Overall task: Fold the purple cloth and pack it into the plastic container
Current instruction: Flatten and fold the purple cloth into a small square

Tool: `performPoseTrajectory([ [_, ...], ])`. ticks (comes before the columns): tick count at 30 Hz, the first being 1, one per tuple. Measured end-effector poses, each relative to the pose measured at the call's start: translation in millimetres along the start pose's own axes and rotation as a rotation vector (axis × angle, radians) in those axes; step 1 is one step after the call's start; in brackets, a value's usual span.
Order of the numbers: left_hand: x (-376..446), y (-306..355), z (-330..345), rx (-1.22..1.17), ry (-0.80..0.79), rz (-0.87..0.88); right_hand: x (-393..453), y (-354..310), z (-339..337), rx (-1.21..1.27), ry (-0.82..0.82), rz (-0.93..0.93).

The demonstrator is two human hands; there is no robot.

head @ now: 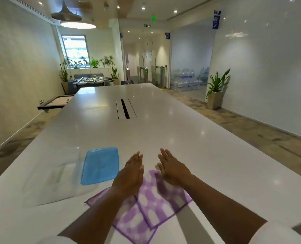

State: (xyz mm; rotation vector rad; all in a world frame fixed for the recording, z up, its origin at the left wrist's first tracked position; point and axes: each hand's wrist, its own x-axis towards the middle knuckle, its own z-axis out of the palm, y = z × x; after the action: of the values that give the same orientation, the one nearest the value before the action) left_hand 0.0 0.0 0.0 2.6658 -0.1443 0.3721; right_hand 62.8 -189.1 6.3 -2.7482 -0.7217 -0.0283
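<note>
A purple cloth point(151, 206) with white blotches lies on the white table point(163, 131) near its front edge, one layer overlapping another. My left hand point(131, 175) and my right hand point(172, 169) hover flat above the cloth's far edge, fingers stretched forward and holding nothing. A clear plastic container point(54, 182) sits to the left of the cloth, blurred and hard to outline. Its blue lid point(100, 166) lies flat between the container and my left hand.
A long cable slot point(126, 109) runs down the table's middle further away. Carpeted floor lies on both sides of the table. A potted plant point(215, 92) stands by the right wall, and a foosball table point(91, 81) sits beyond the table's far end.
</note>
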Motion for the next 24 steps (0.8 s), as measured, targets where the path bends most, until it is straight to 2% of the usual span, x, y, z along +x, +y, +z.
performPoseTrajectory([
  [4, -14, -2, 14, 0.041, -0.143, -0.019, -12, 10, 13, -0.107, -0.147, 0.0],
  [11, -29, -3, 27, 0.104, -0.311, 0.002, -27, 22, 23, -0.167, -0.217, -0.024],
  [14, -29, 2, 27, 0.159, -0.232, 0.037, -31, 21, 20, -0.162, -0.236, -0.033],
  [19, -21, 19, 24, 0.147, -0.072, 0.172, -34, 24, 11, -0.064, -0.164, -0.081],
  [21, -18, 27, 23, 0.119, -0.155, 0.215, -34, 26, 8, -0.055, -0.187, -0.098],
  [24, -16, 35, 29, 0.107, -0.407, 0.193, -34, 24, 8, -0.064, -0.203, -0.122],
])
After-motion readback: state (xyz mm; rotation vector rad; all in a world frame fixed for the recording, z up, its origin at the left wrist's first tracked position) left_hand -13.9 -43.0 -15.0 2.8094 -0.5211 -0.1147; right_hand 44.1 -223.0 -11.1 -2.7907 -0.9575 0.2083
